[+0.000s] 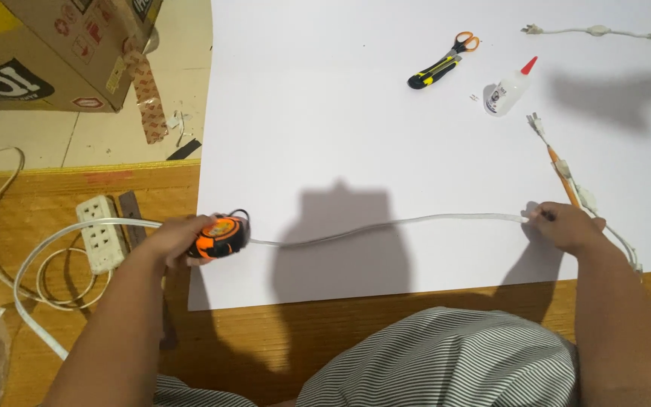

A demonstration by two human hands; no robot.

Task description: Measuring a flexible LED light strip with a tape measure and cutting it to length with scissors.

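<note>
— From the head view, what do the hands hold?
— The left hand [178, 240] closes its grip on an orange-and-black tape measure case [220, 236] at the left edge of the large white paper sheet [356, 113]. The right hand [566, 226] pinches the end of the pale extended tape blade [386, 226], which lies across the sheet.
— Anything unclear?
— The fingers hide the blade's tip. A yellow pencil [564, 175] disappears behind the right hand, and a white power strip [99, 234] lies on the wooden desk [265, 332] beside the left wrist.
</note>
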